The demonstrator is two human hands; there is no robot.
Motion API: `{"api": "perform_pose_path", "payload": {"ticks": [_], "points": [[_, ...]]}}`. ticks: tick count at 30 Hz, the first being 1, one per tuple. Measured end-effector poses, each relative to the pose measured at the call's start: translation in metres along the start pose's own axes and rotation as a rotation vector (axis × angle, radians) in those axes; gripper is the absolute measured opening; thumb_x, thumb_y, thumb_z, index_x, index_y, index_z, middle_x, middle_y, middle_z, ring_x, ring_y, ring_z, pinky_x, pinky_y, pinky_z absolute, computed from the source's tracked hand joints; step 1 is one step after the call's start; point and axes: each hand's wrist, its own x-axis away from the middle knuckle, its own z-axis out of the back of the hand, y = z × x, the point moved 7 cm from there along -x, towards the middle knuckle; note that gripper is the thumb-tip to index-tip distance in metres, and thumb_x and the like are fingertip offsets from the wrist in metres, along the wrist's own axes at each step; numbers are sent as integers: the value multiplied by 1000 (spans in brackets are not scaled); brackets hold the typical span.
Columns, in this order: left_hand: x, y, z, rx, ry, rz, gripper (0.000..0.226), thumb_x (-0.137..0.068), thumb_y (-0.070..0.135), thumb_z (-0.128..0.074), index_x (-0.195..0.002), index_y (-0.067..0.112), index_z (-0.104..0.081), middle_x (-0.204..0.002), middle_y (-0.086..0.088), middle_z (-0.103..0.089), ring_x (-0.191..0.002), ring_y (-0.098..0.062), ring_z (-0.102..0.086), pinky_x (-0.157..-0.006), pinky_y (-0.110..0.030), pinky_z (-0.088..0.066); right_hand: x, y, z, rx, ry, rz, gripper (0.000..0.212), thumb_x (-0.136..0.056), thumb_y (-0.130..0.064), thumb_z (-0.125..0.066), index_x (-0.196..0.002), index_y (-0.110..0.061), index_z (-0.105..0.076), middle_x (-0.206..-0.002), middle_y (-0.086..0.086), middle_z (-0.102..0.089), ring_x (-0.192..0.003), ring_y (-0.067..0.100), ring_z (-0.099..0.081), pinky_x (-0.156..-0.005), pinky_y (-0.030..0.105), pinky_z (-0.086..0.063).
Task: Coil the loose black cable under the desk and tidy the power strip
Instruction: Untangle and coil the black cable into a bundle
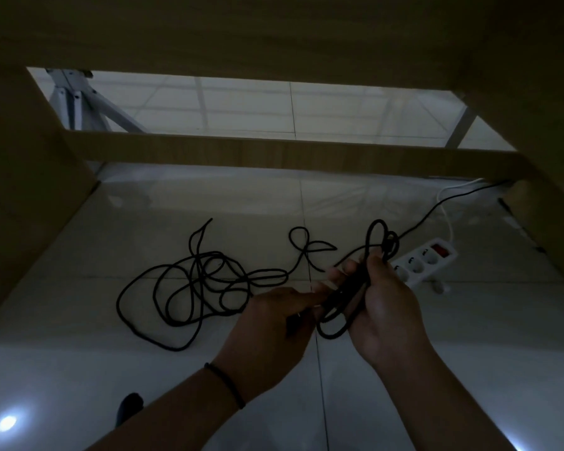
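Dim under the desk (274, 34), the pale tiled floor (404, 385) fills my view, with a wooden crossbar (274, 154) ahead. My right hand (388, 307) is clenched around a small bundle of cable (189, 288) loops, which stick up above my fingers and hang below my palm. My left hand (271, 323) reaches toward that bundle, fingertips pinching near the strands; I cannot tell just what it grips. A dark band (225, 382) sits on my left wrist. Most of the cable lies in a loose tangle on the floor to the left, one strand running to my hands. Just beyond my right hand lies the white power strip (427, 258), red switch at its far end, its white cord (446, 203) curling back toward the desk's right side.
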Motion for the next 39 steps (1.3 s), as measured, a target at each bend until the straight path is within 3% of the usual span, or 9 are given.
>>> {"api": "perform_pose_path", "payload": {"ticks": [5, 10, 17, 20, 25, 30, 33, 36, 39], "points": [[-2, -2, -3, -12, -72, 30, 24, -88, 32, -51, -90, 20, -72, -73, 9, -65, -69, 2, -56, -61, -2, -38, -9, -13, 7, -46, 3, 50, 30, -100, -30, -37, -72, -21, -46, -48, -6, -38, -36, 8, -33, -40, 23, -39], [-2, -5, -5, -6, -139, 31, 32, -89, 44, -47, -88, 23, -71, -72, 6, -65, -72, -7, -57, -65, -16, -46, -19, -34, 20, -88, 25, 104, 32, -100, -28, -37, -69, -22, -40, -45, -9, -35, -31, 5, -26, -34, 14, -28], [-3, -27, -5, -50, -282, 184, 24, -93, 30, -50, -104, 22, -70, -77, 27, -53, -76, 12, -54, -68, 0, -38, -19, -67, 31, -1, 58, 201, 35, -95, -27, -49, -63, -19, -39, -42, -10, -30, -31, 4, -24, -34, 14, -24], [-2, -34, -2, -70, -280, 213, 24, -93, 27, -51, -106, 21, -70, -86, 21, -57, -82, 3, -57, -74, -3, -41, -18, -68, 29, 76, 52, 235, 36, -93, -16, -52, -60, -19, -39, -42, -9, -28, -32, 5, -23, -33, 16, -24], [-3, -42, 3, -229, -182, 140, 24, -91, 29, -55, -111, 23, -67, -103, 5, -58, -97, -6, -53, -88, -17, -45, -13, -57, 16, 196, 4, 270, 25, -97, -25, -46, -75, -14, -53, -44, -7, -29, -36, 6, -25, -35, 18, -26], [-8, -15, 17, -300, -6, 33, 50, -86, 33, -48, -134, 18, -45, -127, 0, -48, -107, -6, -46, -93, -9, -34, -3, -40, -1, 509, -61, 253, 23, -97, -25, -46, -77, -15, -50, -45, -8, -32, -38, 6, -27, -38, 20, -24], [-9, 15, 25, -472, 109, -180, 60, -86, 21, -54, -140, 12, -32, -140, -6, -35, -129, -17, -35, -108, -29, -33, 6, -26, -14, 939, -146, 246, 25, -93, -29, -50, -70, -18, -51, -51, -5, -40, -42, 8, -37, -47, 26, -30], [-7, 26, 17, -679, 30, -310, 78, -80, 7, -61, -146, 13, -18, -151, -7, -22, -141, -25, -21, -114, -48, -25, 17, -6, -29, 1314, -360, 245, 19, -94, -26, -47, -88, -10, -56, -58, -5, -46, -44, 3, -41, -48, 22, -33], [-4, 22, 6, -812, -66, -396, 66, -83, 11, -46, -144, 12, -22, -145, -7, -39, -137, -23, -27, -113, -52, -19, 28, 8, -37, 1423, -514, 214, 12, -93, -23, -48, -99, -16, -55, -62, -5, -52, -44, -4, -46, -42, 14, -35]]}}
